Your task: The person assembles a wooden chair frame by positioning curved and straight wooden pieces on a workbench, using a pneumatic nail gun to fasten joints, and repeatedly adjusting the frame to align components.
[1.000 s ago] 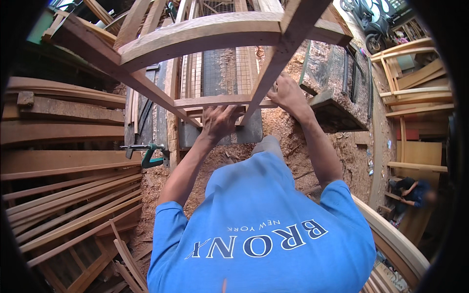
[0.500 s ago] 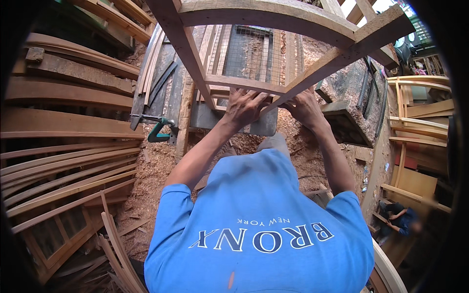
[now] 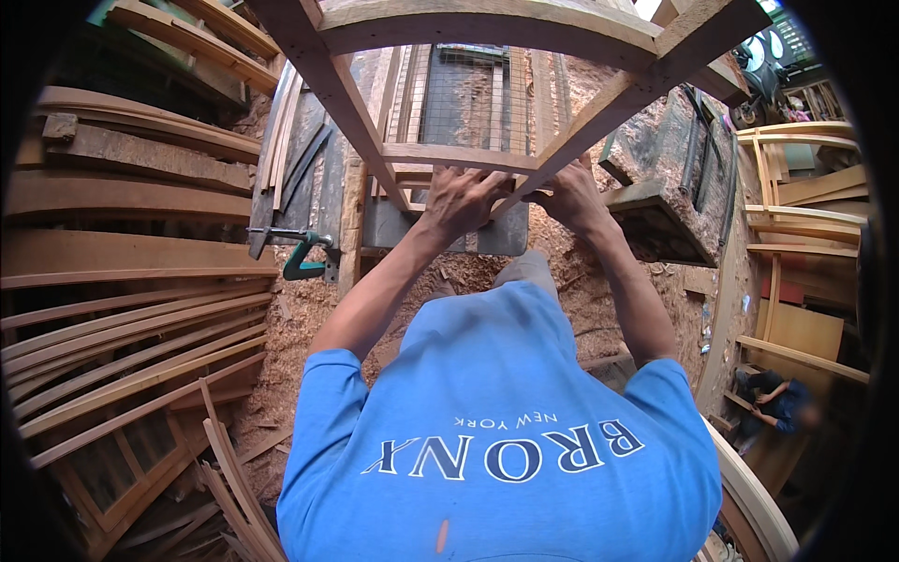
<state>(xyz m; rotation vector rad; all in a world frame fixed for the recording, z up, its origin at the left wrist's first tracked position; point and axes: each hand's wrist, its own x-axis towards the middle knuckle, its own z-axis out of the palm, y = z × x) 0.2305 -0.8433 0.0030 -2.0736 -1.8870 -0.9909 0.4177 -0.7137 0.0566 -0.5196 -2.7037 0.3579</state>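
A wooden frame (image 3: 459,157) with curved rails and slanting legs stands in front of me, its upper part leaning over the workbench. My left hand (image 3: 461,201) wraps over its low rail near the bottom, fingertips partly hidden behind the wood. At the foot of the right leg (image 3: 599,117), my right hand (image 3: 569,199) has its fingers curled against the wood, thumb toward the leg; the far fingers are hidden. Wire mesh (image 3: 473,94) shows through the frame's opening. Beneath my hands lies a dark flat board (image 3: 449,236).
A green-handled clamp (image 3: 304,258) is fixed at the bench's left edge. Curved planks (image 3: 131,253) are stacked along the left. Wood shavings (image 3: 300,351) cover the floor. A dark block-like stand (image 3: 665,225) is at right. Another person (image 3: 773,407) sits far right among wooden parts.
The whole view has shifted slightly, and the frame's top appears farther left. My right hand has come a little closer to the leg. My left hand keeps its place on the rail.
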